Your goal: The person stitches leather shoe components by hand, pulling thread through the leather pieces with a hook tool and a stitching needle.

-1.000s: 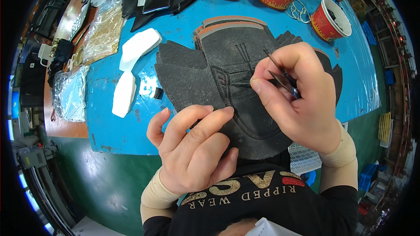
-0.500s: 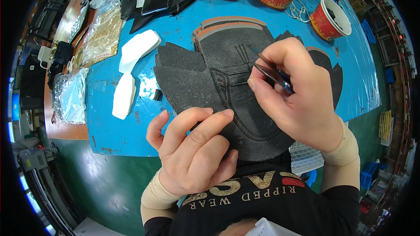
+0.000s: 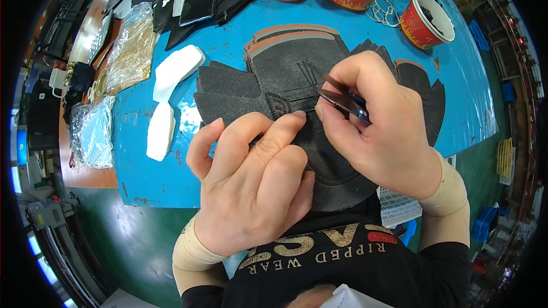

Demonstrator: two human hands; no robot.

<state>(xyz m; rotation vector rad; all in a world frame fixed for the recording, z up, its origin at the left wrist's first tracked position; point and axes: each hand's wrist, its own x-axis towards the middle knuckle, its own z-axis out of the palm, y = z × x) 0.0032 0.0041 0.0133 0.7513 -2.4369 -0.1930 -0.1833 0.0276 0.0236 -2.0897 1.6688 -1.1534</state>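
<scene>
Piece worked on: a black stitched fabric piece (image 3: 297,60) was seen on top of similar pieces, laid out over the blue tabletop (image 3: 468,97) in front of the wearer's body and partly hidden by both hands.
Left hand (image 3: 251,177): its fingers were fanned and half bent, the index fingertip set on the piece near the stitching (image 3: 279,102); whether anything was held beneath the palm could not be told.
Right hand (image 3: 388,120): a pair of small dark snips (image 3: 341,100) was gripped between thumb and fingers, the blades parted and pointed at the stitched middle.
Step in hand: close work with the snips at the stitching was judged to be under way; whether a thread lay between the blades could not be told.
Next move: a steady press by the left fingertip seemed called for, with the blades guided low, clear of skin and cloth.
</scene>
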